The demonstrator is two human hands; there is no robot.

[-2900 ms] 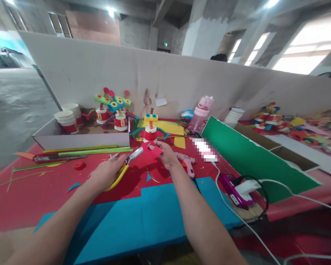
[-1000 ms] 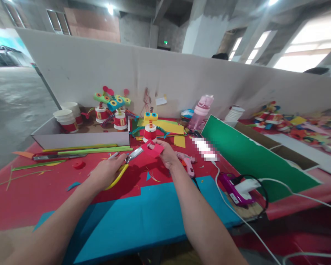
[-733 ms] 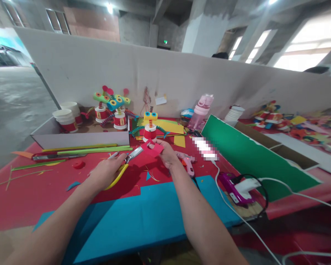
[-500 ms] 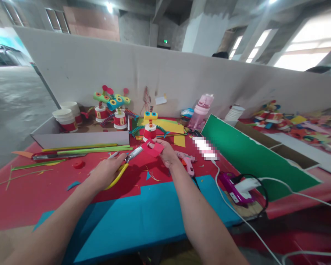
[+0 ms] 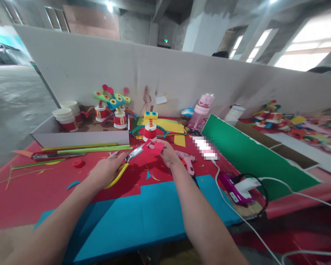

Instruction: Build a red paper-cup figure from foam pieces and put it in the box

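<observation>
Head view shows the cutting, as far as can be judged, partly done: the red paper [image 5: 156,148] has a notch taken out of it, yet a fair piece remains, and no finished red cut-out can be made out beside the hands. The left hand [image 5: 107,171] is closed round the yellow handles of the scissors [image 5: 132,154], whose blades reach the paper's left part; whether they are biting cannot be told. The right hand [image 5: 168,154] pinches the paper's far right side, holding it above the table [image 5: 57,193], just in front of the yellow-headed figure [image 5: 150,130]. That figure has its cup, springy arms and head in place, but its top spring carries no red disc, unlike springs over the figures [image 5: 120,120] in the box [image 5: 82,141]. The paper itself is small, plain bright red and thin, angular at its corners, apparently stiff enough to stand out from the fingers without drooping.
</observation>
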